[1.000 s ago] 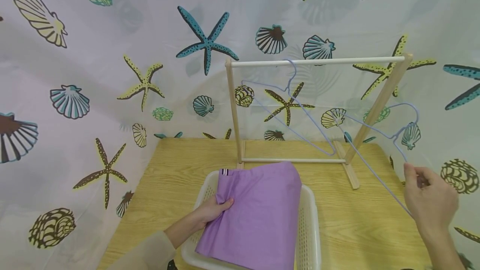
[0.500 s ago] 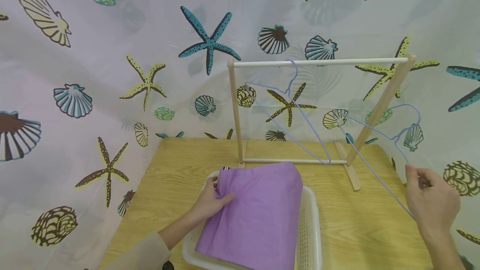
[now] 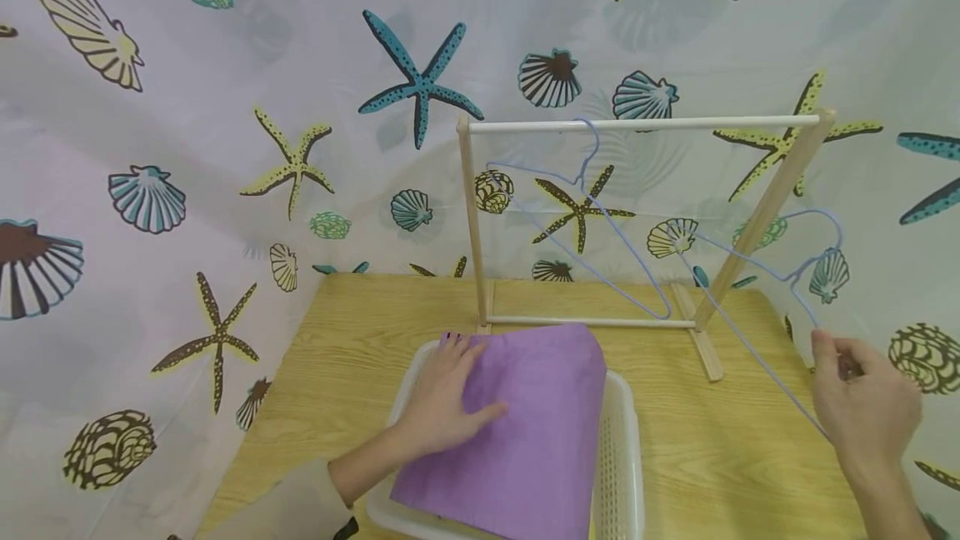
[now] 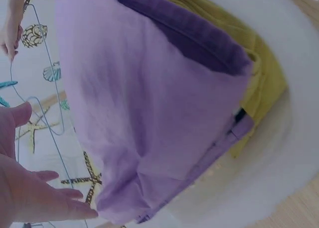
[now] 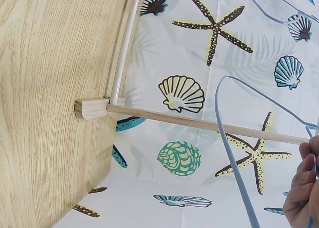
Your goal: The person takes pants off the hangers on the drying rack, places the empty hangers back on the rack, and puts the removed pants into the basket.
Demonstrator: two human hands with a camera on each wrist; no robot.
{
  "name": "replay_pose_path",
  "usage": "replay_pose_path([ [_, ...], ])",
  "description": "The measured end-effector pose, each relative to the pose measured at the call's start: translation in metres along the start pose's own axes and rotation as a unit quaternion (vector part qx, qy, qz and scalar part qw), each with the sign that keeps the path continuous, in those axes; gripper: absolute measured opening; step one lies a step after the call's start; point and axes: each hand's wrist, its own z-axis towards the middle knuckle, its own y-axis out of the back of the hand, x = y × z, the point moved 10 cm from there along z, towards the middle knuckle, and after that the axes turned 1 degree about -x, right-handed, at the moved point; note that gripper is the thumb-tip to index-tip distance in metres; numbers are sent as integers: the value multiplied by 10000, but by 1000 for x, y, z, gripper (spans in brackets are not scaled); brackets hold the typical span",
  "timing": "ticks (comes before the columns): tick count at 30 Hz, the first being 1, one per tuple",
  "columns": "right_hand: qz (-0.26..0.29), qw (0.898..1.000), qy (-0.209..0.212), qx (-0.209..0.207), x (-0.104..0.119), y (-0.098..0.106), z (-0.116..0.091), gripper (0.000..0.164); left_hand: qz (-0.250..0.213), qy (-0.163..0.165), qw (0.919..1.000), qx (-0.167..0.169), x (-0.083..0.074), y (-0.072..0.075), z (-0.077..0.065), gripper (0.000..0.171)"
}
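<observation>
A folded purple cloth (image 3: 536,432) lies across the top of a white basket (image 3: 628,457). My left hand (image 3: 442,398) is spread over the cloth's upper left part with fingers extended. In the left wrist view, that hand's fingers (image 4: 37,193) are straight beside the cloth's edge, not curled round it. Off to the right, my right hand (image 3: 866,394) pinches a blue wire hanger (image 5: 230,151) by one sloping arm, near its corner. The hanger is held up off the table, its hook pointing up and to the right.
Behind the basket stands a small wooden rack (image 3: 675,123) with a white top bar. A second blue hanger (image 3: 580,181) hangs from that bar. Yellow cloth (image 4: 269,83) lies under the purple one in the basket. A shell-and-starfish-patterned curtain (image 3: 337,23) surrounds the wooden table (image 3: 712,457).
My left hand has let go of the cloth's left edge and moved up and right over its top, fingers opening. My right hand holds the hanger in nearly the same spot.
</observation>
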Motion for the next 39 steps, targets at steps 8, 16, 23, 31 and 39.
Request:
replay_pose_path([
  [8,7,9999,161,-44,2,0,-1,41,559,-996,9880,1038,-34,-34,-10,83],
  [16,30,9999,166,5,4,-3,-1,40,1263,-1465,9698,1483,-43,-61,-19,92],
  [23,-27,10000,-5,14,1,-5,0,40,1431,-1435,9656,1631,-41,-70,-20,96],
  [31,-2,10000,-42,82,3,-7,0,40,1708,-1447,9586,1759,-36,-78,-19,96],
  [39,-18,9999,-66,109,4,-7,1,40,2154,-1493,9488,1762,-29,-87,-19,98],
])
